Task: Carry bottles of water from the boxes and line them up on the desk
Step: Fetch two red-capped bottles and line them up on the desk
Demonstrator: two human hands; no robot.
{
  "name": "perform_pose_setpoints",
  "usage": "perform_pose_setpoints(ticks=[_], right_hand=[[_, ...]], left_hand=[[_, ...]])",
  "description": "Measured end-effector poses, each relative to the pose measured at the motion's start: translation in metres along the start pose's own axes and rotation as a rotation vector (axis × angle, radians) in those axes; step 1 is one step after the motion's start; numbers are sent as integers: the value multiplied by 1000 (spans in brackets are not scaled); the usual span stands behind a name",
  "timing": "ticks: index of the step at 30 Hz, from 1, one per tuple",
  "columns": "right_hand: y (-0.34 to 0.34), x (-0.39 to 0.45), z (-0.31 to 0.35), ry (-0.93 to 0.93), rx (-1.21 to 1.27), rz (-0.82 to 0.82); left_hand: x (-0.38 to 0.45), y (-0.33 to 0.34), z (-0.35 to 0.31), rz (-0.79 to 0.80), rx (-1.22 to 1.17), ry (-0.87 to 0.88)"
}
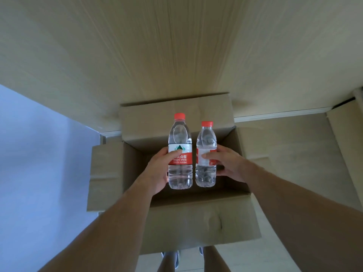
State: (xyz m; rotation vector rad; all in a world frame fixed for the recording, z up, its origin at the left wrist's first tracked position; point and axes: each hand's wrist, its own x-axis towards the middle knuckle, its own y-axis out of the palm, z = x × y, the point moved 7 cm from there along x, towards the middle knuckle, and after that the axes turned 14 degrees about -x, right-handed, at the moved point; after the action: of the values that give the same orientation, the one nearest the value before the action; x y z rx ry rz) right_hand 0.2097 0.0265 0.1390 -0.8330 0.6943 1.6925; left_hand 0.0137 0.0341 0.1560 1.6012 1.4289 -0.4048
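Observation:
Two clear water bottles with red caps and red-and-white labels are held upright above an open cardboard box [176, 218]. My left hand [159, 169] grips the left bottle [180, 134] around its label. My right hand [229, 163] grips the right bottle [206, 138], which sits slightly lower. The bottles are side by side, almost touching. The inside of the box is dark, and the bottles and hands hide most of it.
The box stands on the floor against a pale wood-grain wall panel [176, 46]. A second cardboard box [345, 138] sits at the right. A bluish wall [35, 163] fills the left. My feet [176, 258] show below the box.

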Motion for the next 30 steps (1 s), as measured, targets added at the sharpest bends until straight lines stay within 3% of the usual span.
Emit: perform_pose_setpoints(ticks=[7,16,23,30], right_hand=[[2,-60,18,70,254,170],[-3,-178,57,-135,376,243],[-35,-275,28,-202,542,-78],[-55,-371,-30,-336,775,-256]], left_hand=[[-29,39,-28,29,42,9],[-97,124,-69,184,199,5],[-147,197,-59,326,303,-37],[-197,293,-6,543,435,-121]])
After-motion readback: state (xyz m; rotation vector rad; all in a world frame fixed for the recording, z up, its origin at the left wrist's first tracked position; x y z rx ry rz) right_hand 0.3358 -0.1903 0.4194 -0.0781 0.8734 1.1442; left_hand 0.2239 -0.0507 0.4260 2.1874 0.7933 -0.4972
